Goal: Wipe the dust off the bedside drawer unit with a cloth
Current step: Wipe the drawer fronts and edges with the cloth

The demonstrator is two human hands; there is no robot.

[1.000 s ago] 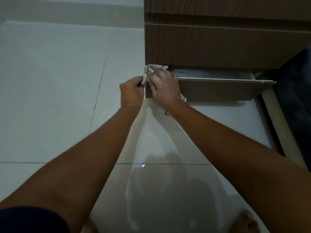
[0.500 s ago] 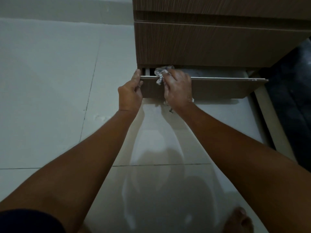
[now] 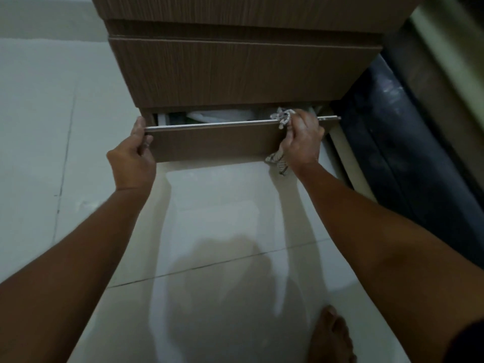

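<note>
Wood-grain bottom drawer sits ajar; right hand pinches the cloth on its top edge, left hand clamps its opposite end, where fingers could get trapped if the drawer slides shut.

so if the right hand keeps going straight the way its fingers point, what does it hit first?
Probably the pale contents inside the open bottom drawer: the right hand, gripping the cloth, curls over its top edge. Depth is unclear.
</note>
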